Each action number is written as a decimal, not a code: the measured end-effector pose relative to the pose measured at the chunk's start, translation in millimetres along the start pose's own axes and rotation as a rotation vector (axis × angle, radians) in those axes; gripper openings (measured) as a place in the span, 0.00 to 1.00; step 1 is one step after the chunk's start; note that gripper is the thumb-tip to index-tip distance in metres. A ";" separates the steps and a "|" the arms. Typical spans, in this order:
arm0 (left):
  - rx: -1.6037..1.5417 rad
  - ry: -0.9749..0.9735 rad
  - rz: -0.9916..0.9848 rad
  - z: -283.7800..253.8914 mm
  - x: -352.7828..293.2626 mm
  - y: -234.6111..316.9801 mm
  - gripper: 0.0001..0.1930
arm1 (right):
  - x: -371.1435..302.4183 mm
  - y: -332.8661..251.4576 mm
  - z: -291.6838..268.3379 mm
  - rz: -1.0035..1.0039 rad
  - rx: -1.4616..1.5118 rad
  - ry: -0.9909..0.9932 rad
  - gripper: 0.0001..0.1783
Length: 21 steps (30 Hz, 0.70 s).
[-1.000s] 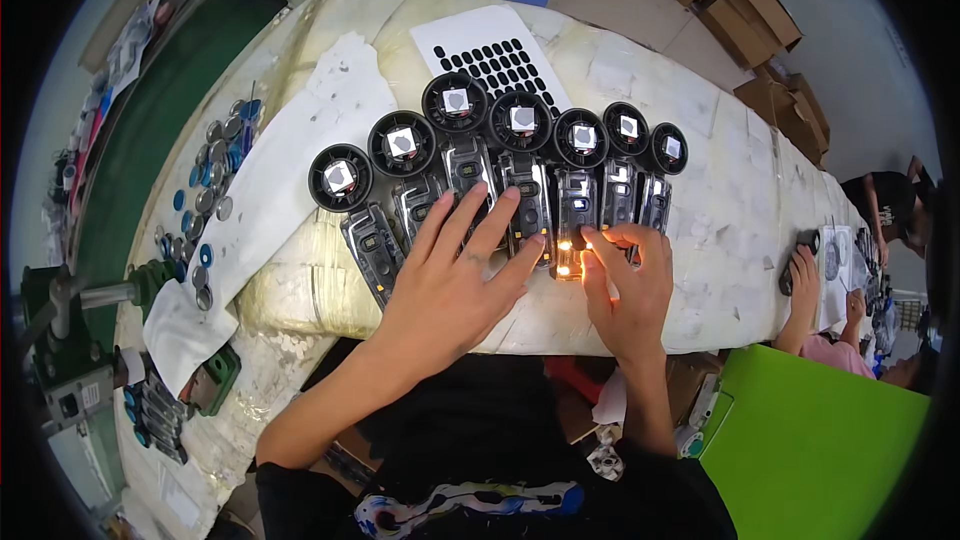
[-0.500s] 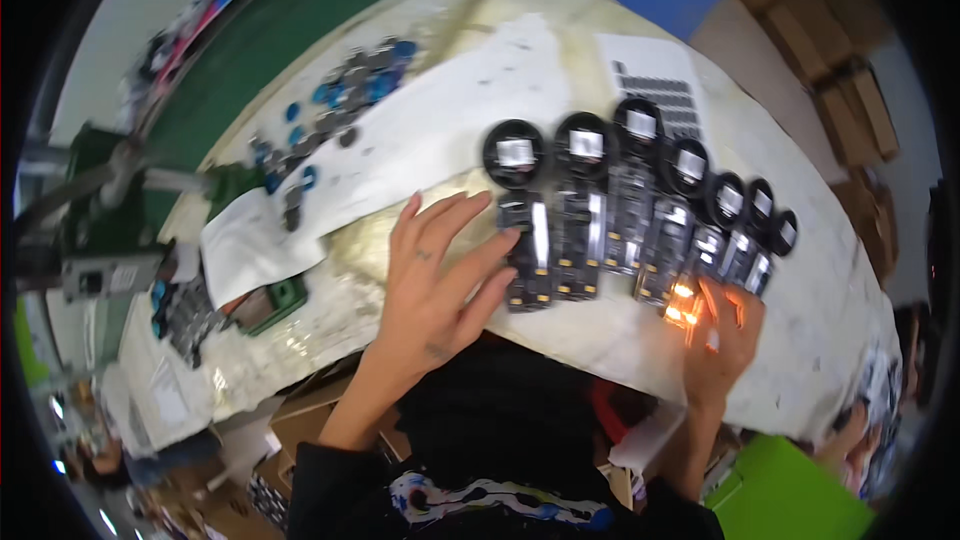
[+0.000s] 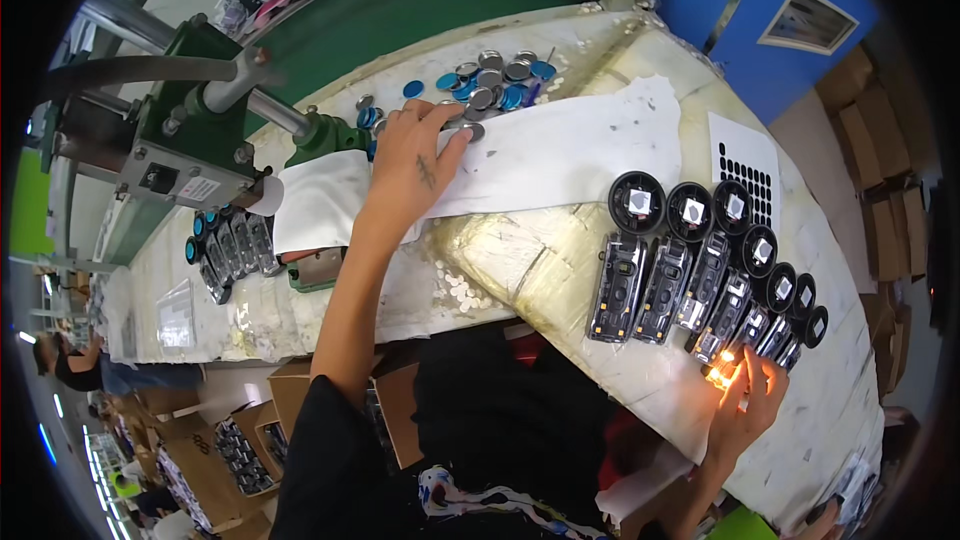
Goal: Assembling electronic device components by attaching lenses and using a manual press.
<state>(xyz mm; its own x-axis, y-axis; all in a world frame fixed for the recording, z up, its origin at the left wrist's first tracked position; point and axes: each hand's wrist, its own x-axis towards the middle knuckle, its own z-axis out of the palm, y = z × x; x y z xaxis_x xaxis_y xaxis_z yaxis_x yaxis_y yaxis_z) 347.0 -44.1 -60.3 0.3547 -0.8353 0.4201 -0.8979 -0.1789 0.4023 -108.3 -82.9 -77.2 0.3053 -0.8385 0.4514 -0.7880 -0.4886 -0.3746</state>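
Round discs (image 3: pixel 489 78) lie scattered; one slim device (image 3: pixel 722 371) glows orange.

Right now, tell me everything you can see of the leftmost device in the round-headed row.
The leftmost device has a round black head with a pale square at its centre, and a long, narrow, dark body that looks like glossy plastic. It appears unlit; its finer inner parts are too small to tell. It lies on the pale table, head pointing away from the wearer, close beside the next device. Neither left hand nor right hand touches it.
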 end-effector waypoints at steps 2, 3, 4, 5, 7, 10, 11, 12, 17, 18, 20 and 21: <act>0.047 -0.025 -0.013 0.1 8.2 -12.5 0.17 | -1.0 0.4 -1.6 -0.010 -0.024 0.003 0.13; 0.049 -0.021 -0.014 0.8 14.9 -16.7 0.17 | 0.4 0.0 -1.6 -0.013 -0.022 0.005 0.13; 0.003 -0.032 0.013 1.0 20.3 -21.0 0.18 | 1.2 -1.9 -1.2 -0.012 -0.008 0.001 0.13; -0.050 -0.044 0.043 6.5 27.6 -25.4 0.19 | 2.8 -2.8 -0.8 -0.009 -0.002 -0.003 0.13; -0.045 -0.067 0.108 26.7 45.3 -31.4 0.21 | 3.5 -8.3 0.6 0.015 0.041 0.003 0.15; -0.020 -0.151 0.208 53.5 68.4 -39.8 0.23 | 2.8 -12.3 -1.6 0.028 0.053 -0.012 0.14; -0.008 -0.211 0.242 61.1 75.9 -41.4 0.24 | 3.3 -16.7 -3.2 0.060 0.047 -0.030 0.15; -0.016 -0.211 0.250 64.9 82.0 -45.4 0.24 | 2.8 -18.5 -4.0 0.090 0.059 -0.036 0.15; -0.179 -0.174 0.511 91.0 98.4 -46.6 0.24 | -1.8 -13.6 -9.2 0.076 0.044 0.043 0.16; -0.102 -0.081 0.492 93.2 93.9 -53.4 0.22 | 4.0 -18.3 -5.8 0.038 0.043 0.039 0.16; -0.077 -0.068 0.477 80.1 88.6 -50.9 0.20 | 7.9 -15.5 -0.8 -0.043 0.030 0.035 0.21; -0.039 -0.059 0.439 71.8 85.4 -49.6 0.20 | 11.8 -17.2 1.9 -0.068 0.043 0.029 0.23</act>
<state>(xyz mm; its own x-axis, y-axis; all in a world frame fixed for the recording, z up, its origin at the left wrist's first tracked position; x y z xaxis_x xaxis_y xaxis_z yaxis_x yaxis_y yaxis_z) 403.1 -143.9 -102.8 -0.0748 -0.8558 0.5118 -0.9490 0.2188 0.2270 -90.1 -84.8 -67.0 0.3411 -0.7961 0.4999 -0.7421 -0.5545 -0.3767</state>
